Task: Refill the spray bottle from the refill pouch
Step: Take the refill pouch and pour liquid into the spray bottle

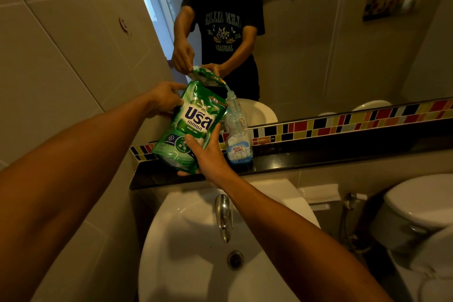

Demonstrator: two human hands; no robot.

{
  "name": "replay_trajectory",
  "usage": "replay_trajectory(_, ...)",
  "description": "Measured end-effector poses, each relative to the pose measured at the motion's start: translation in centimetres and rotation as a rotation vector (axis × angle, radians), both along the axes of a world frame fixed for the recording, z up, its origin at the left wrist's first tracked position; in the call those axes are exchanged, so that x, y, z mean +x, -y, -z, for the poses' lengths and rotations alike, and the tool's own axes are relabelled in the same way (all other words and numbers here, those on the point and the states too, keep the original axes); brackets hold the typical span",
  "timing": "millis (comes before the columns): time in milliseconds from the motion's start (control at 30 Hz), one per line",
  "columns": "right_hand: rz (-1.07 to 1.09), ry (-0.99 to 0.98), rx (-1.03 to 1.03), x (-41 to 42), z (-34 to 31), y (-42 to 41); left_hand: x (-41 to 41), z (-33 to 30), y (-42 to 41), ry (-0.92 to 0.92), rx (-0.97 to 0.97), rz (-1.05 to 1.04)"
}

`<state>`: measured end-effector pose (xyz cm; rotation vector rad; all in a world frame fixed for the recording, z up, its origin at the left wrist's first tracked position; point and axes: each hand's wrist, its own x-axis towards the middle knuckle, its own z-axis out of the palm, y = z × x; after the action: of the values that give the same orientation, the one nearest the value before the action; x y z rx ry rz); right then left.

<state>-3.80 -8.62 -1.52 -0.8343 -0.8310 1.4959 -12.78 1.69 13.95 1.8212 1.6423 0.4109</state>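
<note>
Nearest, a white ceramic basin [196,252] lies below the narrow black ledge [318,157]. Above it, the green plastic refill pouch [191,127] is tilted, gripped at its top by the left hand [164,100] and cupped underneath by the right hand [208,154]. Liquid is poured into the clear spray bottle [237,137] on the ledge. A wavering stream could miss the narrow neck; a nudge could tip the bottle off the edge.

The green refill pouch [190,127] is tilted toward the clear, uncapped spray bottle [238,140] standing on the dark ledge.
</note>
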Motion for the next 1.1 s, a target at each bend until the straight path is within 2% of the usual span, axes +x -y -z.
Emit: replay_trajectory(1100, 0.021, -0.041, 0.034, -0.3, -1.1, 0.4, 0.1, -0.6, -0.4, -0.019, -0.002, -0.001)
